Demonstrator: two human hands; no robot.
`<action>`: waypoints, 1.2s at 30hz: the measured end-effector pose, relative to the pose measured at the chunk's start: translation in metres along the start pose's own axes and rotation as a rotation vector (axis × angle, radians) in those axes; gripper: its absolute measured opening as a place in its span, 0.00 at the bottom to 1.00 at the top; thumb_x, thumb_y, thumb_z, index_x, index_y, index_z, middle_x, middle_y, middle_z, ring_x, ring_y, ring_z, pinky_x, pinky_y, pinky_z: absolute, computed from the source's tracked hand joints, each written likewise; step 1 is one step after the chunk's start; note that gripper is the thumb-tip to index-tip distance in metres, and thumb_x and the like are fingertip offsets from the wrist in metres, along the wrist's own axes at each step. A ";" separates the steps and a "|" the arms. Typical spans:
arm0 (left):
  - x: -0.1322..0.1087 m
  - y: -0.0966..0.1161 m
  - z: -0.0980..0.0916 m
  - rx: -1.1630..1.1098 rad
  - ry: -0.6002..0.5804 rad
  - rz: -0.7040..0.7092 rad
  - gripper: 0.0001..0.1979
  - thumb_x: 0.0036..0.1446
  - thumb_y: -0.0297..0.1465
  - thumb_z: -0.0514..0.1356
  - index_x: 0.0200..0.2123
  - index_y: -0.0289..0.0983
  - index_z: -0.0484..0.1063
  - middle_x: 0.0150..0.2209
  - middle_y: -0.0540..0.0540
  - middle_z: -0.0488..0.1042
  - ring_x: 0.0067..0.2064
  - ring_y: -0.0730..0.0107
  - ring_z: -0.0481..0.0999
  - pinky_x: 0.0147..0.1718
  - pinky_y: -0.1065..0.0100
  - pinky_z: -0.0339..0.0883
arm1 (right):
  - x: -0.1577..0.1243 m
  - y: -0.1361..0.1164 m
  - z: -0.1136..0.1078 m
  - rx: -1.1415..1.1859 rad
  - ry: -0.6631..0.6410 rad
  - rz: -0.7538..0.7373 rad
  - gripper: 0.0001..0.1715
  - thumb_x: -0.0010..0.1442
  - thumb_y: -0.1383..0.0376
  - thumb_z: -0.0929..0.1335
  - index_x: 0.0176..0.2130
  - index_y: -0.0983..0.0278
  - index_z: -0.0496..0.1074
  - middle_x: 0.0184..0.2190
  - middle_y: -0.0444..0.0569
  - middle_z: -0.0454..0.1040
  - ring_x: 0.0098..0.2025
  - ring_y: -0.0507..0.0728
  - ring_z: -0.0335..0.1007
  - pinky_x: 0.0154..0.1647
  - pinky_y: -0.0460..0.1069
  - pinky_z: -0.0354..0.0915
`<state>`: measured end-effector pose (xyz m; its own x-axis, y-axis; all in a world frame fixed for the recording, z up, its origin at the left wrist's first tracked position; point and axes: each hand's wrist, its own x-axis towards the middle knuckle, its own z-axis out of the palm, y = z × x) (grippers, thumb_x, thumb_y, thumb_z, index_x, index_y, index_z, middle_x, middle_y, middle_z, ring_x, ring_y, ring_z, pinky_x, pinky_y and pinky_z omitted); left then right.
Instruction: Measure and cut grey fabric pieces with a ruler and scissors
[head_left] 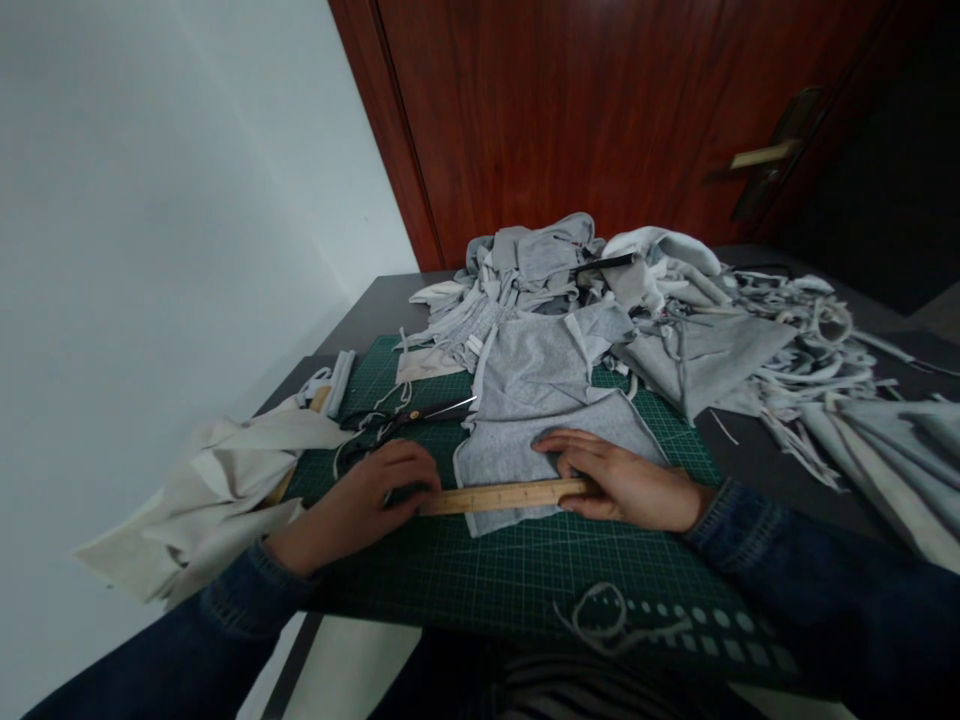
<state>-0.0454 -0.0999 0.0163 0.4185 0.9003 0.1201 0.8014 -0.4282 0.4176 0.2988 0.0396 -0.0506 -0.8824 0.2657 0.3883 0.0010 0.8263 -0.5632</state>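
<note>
A wooden ruler (499,496) lies across the near edge of a grey fabric piece (540,420) on a green cutting mat (525,570). My left hand (367,500) presses down on the ruler's left end, fingers curled over it. At the ruler's right end my right hand (622,480) lies flat, fingers stretched over the cloth and the wood. Black-handled scissors (409,418) rest on the mat just beyond my left hand.
A heap of grey and white fabric scraps (600,290) covers the back and right of the dark table (375,310). Cream cloth (217,490) hangs off the left edge. A red-brown door (600,110) with a handle (765,155) stands behind.
</note>
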 end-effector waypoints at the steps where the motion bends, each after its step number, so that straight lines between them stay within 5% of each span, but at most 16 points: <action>1: 0.000 0.010 0.001 -0.002 -0.015 0.066 0.13 0.66 0.22 0.55 0.44 0.41 0.77 0.47 0.47 0.76 0.50 0.69 0.76 0.52 0.67 0.70 | 0.000 0.000 0.000 0.001 -0.001 -0.001 0.12 0.66 0.64 0.73 0.43 0.61 0.66 0.63 0.64 0.70 0.68 0.65 0.63 0.65 0.63 0.66; 7: 0.008 0.046 0.025 0.324 -0.111 0.232 0.15 0.65 0.23 0.60 0.52 0.42 0.75 0.47 0.48 0.77 0.47 0.64 0.75 0.50 0.63 0.70 | 0.000 0.001 0.000 0.010 0.004 0.001 0.12 0.65 0.65 0.73 0.43 0.61 0.66 0.62 0.63 0.70 0.68 0.65 0.64 0.65 0.63 0.65; 12: 0.003 0.040 0.034 0.573 -0.130 0.291 0.06 0.66 0.25 0.62 0.45 0.38 0.75 0.47 0.46 0.78 0.46 0.62 0.76 0.47 0.61 0.71 | 0.001 0.001 0.001 0.008 0.009 -0.007 0.11 0.66 0.64 0.73 0.42 0.61 0.66 0.61 0.63 0.71 0.68 0.65 0.63 0.65 0.63 0.65; 18: -0.021 0.035 0.032 0.591 -0.042 0.451 0.09 0.71 0.25 0.55 0.46 0.39 0.75 0.53 0.45 0.80 0.55 0.62 0.77 0.53 0.61 0.70 | 0.000 0.003 0.003 0.025 0.020 -0.002 0.12 0.65 0.64 0.73 0.42 0.61 0.66 0.61 0.63 0.72 0.68 0.65 0.64 0.66 0.64 0.64; 25: -0.041 0.027 0.030 0.536 0.012 0.372 0.21 0.72 0.22 0.47 0.62 0.36 0.69 0.54 0.43 0.81 0.54 0.64 0.79 0.54 0.63 0.75 | -0.001 0.003 0.001 0.045 0.005 0.015 0.12 0.65 0.63 0.73 0.41 0.61 0.67 0.62 0.64 0.71 0.68 0.65 0.63 0.66 0.65 0.64; 32: -0.053 0.022 0.030 0.431 0.090 0.351 0.18 0.72 0.24 0.50 0.59 0.37 0.73 0.52 0.42 0.82 0.55 0.63 0.78 0.56 0.63 0.75 | -0.001 0.001 -0.005 0.072 -0.018 0.027 0.11 0.64 0.63 0.74 0.41 0.61 0.67 0.63 0.63 0.71 0.69 0.65 0.63 0.67 0.64 0.63; 36: -0.057 0.024 0.035 0.500 0.128 0.279 0.18 0.73 0.26 0.49 0.56 0.37 0.75 0.44 0.43 0.80 0.44 0.64 0.78 0.44 0.66 0.77 | -0.002 0.004 -0.006 0.085 -0.027 0.010 0.12 0.64 0.63 0.74 0.42 0.61 0.67 0.63 0.63 0.71 0.70 0.64 0.62 0.68 0.63 0.62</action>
<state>-0.0351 -0.1639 -0.0119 0.6128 0.7371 0.2850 0.7855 -0.6075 -0.1178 0.3035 0.0457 -0.0494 -0.8948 0.2597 0.3631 -0.0286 0.7784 -0.6271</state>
